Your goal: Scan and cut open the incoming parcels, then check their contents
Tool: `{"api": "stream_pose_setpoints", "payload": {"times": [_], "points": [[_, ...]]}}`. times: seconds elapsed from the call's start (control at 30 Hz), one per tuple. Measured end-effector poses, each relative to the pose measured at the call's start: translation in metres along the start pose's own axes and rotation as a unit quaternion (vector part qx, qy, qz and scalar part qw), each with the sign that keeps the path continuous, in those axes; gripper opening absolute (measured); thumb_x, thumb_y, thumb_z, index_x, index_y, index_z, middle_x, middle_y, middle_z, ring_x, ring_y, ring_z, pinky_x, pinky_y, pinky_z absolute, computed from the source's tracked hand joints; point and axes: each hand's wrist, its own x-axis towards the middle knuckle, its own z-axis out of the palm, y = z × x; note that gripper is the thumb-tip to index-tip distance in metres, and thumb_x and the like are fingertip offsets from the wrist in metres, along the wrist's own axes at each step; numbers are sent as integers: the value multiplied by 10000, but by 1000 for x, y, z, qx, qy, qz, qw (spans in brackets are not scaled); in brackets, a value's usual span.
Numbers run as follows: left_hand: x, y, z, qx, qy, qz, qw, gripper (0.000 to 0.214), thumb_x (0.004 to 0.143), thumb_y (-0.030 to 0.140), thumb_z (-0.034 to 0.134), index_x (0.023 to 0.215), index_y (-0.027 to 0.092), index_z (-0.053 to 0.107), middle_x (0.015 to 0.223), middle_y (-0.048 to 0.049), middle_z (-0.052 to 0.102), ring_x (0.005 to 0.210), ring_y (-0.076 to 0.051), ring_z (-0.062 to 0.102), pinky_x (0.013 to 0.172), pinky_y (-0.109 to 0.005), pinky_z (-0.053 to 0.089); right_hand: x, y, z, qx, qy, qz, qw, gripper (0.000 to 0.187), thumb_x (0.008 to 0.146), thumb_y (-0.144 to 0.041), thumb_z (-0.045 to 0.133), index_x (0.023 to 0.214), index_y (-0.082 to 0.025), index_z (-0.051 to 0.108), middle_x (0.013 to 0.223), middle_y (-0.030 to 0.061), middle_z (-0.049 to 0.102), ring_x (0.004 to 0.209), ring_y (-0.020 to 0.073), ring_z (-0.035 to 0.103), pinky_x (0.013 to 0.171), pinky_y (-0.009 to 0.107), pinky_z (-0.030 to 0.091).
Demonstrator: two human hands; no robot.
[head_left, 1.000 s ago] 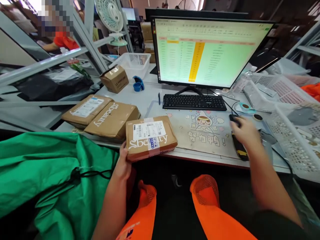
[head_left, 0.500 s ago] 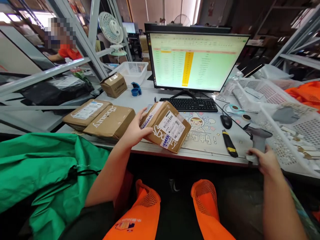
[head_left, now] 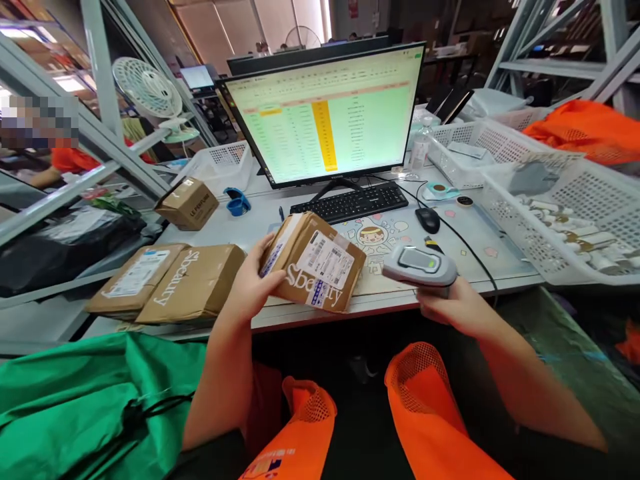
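My left hand [head_left: 256, 279] grips the left side of a brown cardboard box [head_left: 357, 261], its thumb on the front. The box is tilted toward me at the desk's front edge, showing white lettering and a shipping label [head_left: 325, 261] with a barcode. In my right hand [head_left: 453, 303] is a grey barcode scanner [head_left: 420, 267], its head pointing left toward the box; the grip is mostly hidden by my fingers. Left of the box lie two more cardboard boxes, one with a label [head_left: 135, 277] and one with white lettering [head_left: 193, 283].
A monitor [head_left: 330, 120] stands behind a keyboard [head_left: 350, 202] and a mouse [head_left: 427, 219]. White plastic baskets [head_left: 555, 253] line the right side. A small carton [head_left: 187, 205] and a blue container [head_left: 237, 202] sit back left. Green fabric [head_left: 100, 393] hangs at the lower left.
The scanner has moved left from the right side of the desk to near the box, and its head has turned toward it. My view has shifted right; the box stays in my left hand.
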Motion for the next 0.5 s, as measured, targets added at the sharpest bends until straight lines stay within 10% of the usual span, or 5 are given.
{"api": "stream_pose_setpoints", "payload": {"times": [0.13,0.3,0.4,0.5], "points": [[-27,-55,-25,-190,106,-11,976,991,526,532,933,1424,244,629,1451,-140,665,1291,-365,668,1029,-413,591,34,37,-74,-71,154,100,980,521,701,-463,886,1114,-197,712,766,67,752,677,258,700,584,361,580],[-51,-122,-7,-190,253,69,946,1003,509,630,928,1393,293,597,1476,-105,612,1299,-326,647,968,-361,594,91,82,-165,-220,259,158,927,275,743,-516,807,760,-281,665,812,162,754,877,402,744,777,539,602],[-64,-152,3,-138,241,41,960,1126,530,684,930,1498,315,488,1522,-135,564,1357,-345,620,1026,-408,587,104,86,-178,-404,313,124,850,287,725,-527,799,703,-281,651,894,205,732,1094,492,705,971,708,520],[-82,-176,1,-90,214,-21,972,1066,580,627,954,1484,307,490,1366,-123,662,1212,-311,698,1034,-447,598,126,69,-142,-512,317,49,797,336,823,-472,694,941,-167,773,1103,287,726,1200,484,669,1039,719,475]]}}
